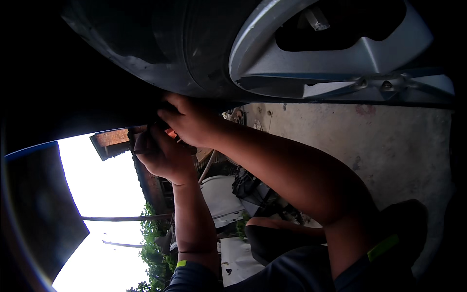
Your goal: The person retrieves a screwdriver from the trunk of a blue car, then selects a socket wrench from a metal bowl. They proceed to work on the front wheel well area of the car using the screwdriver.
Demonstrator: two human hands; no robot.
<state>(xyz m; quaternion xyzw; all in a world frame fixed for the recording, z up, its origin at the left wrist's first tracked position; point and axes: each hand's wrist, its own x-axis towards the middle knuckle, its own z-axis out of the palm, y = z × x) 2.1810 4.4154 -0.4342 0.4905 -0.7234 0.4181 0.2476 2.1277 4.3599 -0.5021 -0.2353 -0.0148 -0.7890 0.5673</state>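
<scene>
Both of my hands are raised together beside a car wheel's dark tyre, at the black shadowed edge of the wheel opening. My left hand is closed, its fingers curled round a small dark thing whose kind does not show. Just above and to the right of it, my right hand has its fingers bent inward, with the tips sunk in shadow. Whatever those fingers grip is hidden. A bit of orange shows between the hands; I cannot tell what it belongs to. The silver spoked rim fills the upper right.
Concrete ground stretches along the right. Behind my arms lie white panels and dark clutter. Green plants, a brick structure and bright sky appear at the lower left. My bent knee is below my right arm.
</scene>
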